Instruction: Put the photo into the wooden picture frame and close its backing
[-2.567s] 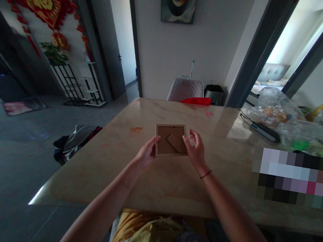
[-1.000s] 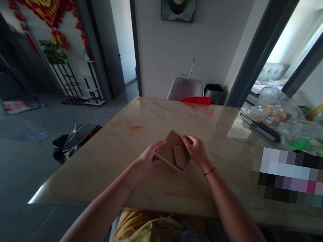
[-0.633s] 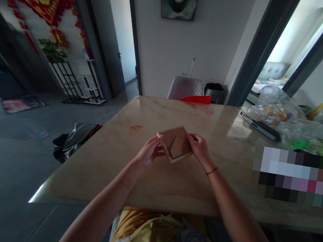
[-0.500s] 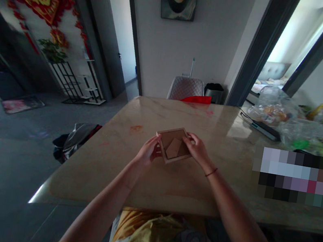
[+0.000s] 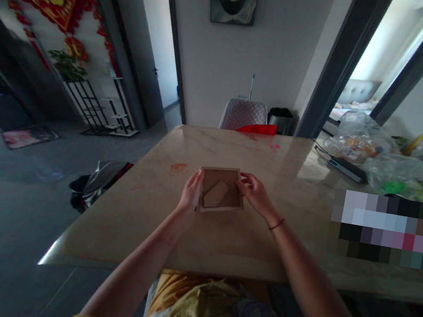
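Observation:
A small square wooden picture frame [image 5: 219, 192] is held back side up just above the marble table [image 5: 223, 236], its brown backing board and fold-out stand showing. My left hand [image 5: 190, 194] grips the frame's left edge, fingers curled round it. My right hand [image 5: 252, 191] holds the frame's upper right corner, fingers closed on the rim. A thin dark band circles my right wrist.
Clear plastic bags with food [image 5: 363, 146] and a dark flat device [image 5: 342, 168] lie at the table's far right. A quilted chair [image 5: 243, 115] with a red item stands behind the far edge. A dark bag [image 5: 99, 183] lies on the floor to the left.
The frame has been turned in my hands, from a diamond tilt to lying square with its edges facing me; both hands shifted their grip along its rim.

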A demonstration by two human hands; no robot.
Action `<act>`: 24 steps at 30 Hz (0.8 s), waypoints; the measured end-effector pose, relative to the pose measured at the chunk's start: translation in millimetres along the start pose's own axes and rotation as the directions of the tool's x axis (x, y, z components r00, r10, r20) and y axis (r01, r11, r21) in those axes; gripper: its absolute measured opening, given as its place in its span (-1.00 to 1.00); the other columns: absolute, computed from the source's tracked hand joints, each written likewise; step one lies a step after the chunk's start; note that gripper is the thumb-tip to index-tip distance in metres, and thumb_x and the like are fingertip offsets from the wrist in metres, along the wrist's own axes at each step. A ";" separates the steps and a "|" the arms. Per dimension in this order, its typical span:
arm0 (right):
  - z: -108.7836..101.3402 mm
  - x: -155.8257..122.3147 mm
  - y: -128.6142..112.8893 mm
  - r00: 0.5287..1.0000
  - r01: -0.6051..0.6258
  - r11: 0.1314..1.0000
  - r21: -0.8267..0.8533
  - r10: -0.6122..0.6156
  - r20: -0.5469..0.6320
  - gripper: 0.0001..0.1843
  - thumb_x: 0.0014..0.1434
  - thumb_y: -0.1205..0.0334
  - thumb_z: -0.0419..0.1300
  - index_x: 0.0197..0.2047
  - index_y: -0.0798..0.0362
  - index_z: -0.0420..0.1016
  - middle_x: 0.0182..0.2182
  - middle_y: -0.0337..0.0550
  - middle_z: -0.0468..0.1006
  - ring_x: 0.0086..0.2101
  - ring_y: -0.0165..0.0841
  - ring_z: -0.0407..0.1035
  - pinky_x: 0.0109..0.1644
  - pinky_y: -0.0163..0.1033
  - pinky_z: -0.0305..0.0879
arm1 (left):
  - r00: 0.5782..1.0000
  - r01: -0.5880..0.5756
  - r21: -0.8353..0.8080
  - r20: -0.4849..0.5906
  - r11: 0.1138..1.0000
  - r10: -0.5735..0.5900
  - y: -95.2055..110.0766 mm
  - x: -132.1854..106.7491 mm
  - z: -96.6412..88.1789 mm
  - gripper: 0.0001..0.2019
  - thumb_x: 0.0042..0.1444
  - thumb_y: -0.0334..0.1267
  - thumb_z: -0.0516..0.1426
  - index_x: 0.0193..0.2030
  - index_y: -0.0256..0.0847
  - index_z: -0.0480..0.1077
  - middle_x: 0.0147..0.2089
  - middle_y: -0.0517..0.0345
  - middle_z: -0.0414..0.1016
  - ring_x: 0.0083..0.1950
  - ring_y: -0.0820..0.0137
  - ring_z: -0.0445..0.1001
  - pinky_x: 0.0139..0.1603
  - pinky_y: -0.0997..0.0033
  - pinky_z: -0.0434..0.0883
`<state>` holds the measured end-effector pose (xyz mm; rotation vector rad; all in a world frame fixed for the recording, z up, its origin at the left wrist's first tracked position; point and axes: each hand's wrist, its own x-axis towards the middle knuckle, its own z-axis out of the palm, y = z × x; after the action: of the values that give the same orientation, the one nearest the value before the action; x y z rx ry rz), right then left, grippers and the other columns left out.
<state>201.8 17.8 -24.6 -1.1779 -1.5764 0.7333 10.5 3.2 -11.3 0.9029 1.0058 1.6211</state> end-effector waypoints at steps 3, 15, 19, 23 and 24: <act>5.7 -1.8 -1.2 0.999 0.005 1.000 -0.020 -0.004 0.035 -0.63 0.11 0.12 0.17 -0.06 0.14 0.46 -0.29 -0.01 0.58 -0.40 -0.35 0.47 -0.31 -0.24 0.39 | 0.996 -0.063 0.035 -0.062 0.997 0.065 0.9 2.3 -0.5 -0.75 0.03 -0.07 0.21 -0.24 -0.20 0.47 -0.15 0.06 0.54 -0.03 0.32 0.47 -0.05 0.43 0.38; 7.9 -3.3 -0.1 0.995 0.064 0.946 -0.319 -0.037 0.088 -0.61 0.22 0.31 0.03 0.11 0.17 0.36 -0.15 0.09 0.59 -0.09 -0.21 0.47 0.00 -0.10 0.34 | 0.978 -0.207 0.165 0.049 0.964 0.201 2.3 -6.2 3.9 -0.66 -0.04 0.02 0.23 -0.26 -0.21 0.43 -0.37 0.19 0.44 -0.33 0.47 0.41 -0.32 0.54 0.32; 11.5 -3.7 5.4 0.994 0.086 0.899 -0.430 -0.048 0.098 -0.61 0.26 0.32 -0.06 0.11 0.15 0.34 -0.09 0.10 0.56 -0.06 -0.20 0.45 0.00 -0.11 0.33 | 0.993 -0.114 0.206 0.052 0.972 0.105 0.4 -7.1 4.0 -0.59 -0.07 0.08 0.23 -0.22 -0.21 0.39 -0.54 0.32 0.25 -0.56 0.57 0.23 -0.56 0.59 0.19; 16.4 -5.3 7.9 0.994 0.108 0.858 -0.502 -0.087 0.064 -0.59 0.28 0.32 -0.14 0.12 0.13 0.33 -0.13 0.09 0.57 -0.12 -0.21 0.47 -0.04 -0.13 0.33 | 0.997 -0.067 0.196 0.051 0.978 0.058 -3.0 -7.0 3.4 -0.54 -0.09 0.13 0.22 -0.19 -0.20 0.37 -0.52 0.32 0.24 -0.58 0.57 0.23 -0.59 0.59 0.18; 16.9 -5.5 7.7 0.994 0.107 0.852 -0.512 -0.092 0.055 -0.59 0.28 0.32 -0.15 0.11 0.12 0.33 -0.15 0.08 0.58 -0.14 -0.22 0.48 -0.05 -0.14 0.34 | 0.998 -0.055 0.191 0.049 0.980 0.046 -3.5 -7.1 3.3 -0.54 -0.09 0.13 0.22 -0.18 -0.19 0.37 -0.52 0.32 0.24 -0.57 0.57 0.24 -0.59 0.59 0.19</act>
<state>188.7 16.8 -38.8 -1.4545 -1.9115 0.2552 16.4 -2.4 -13.9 1.0975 1.1307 1.5576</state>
